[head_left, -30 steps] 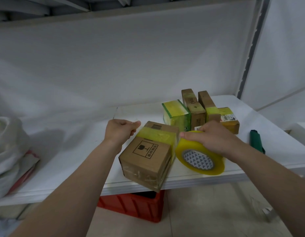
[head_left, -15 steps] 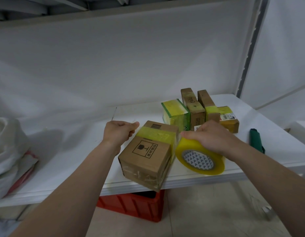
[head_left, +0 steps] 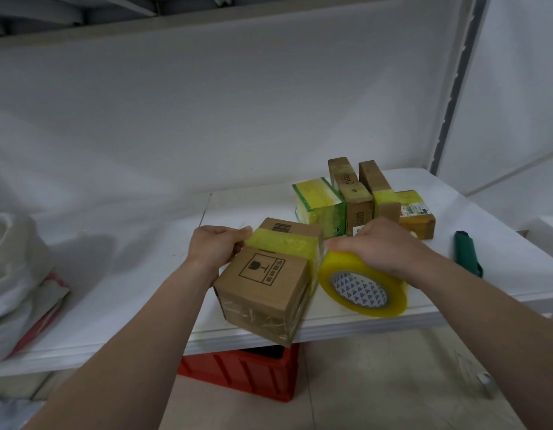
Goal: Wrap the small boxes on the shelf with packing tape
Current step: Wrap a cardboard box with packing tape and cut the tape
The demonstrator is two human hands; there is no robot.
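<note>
A brown cardboard box (head_left: pixel 265 287) with a fragile mark sits at the front edge of the white shelf (head_left: pixel 145 274), partly overhanging it. A yellow tape band crosses its top. My left hand (head_left: pixel 214 245) grips the box's far left corner, thumb on the tape band. My right hand (head_left: pixel 377 243) holds the yellow tape roll (head_left: pixel 362 285) against the box's right side. Several small taped boxes (head_left: pixel 355 200) stand behind, among them a green and white one (head_left: pixel 320 206).
A green cutter (head_left: pixel 467 252) lies on the shelf at the right. White plastic bags (head_left: pixel 14 274) sit at the left end. A red crate (head_left: pixel 247 370) stands on the floor under the shelf. A shelf upright (head_left: pixel 448 97) rises at the back right.
Both hands and the box stay nearly where they were. My left thumb has settled onto the tape band at the box's corner.
</note>
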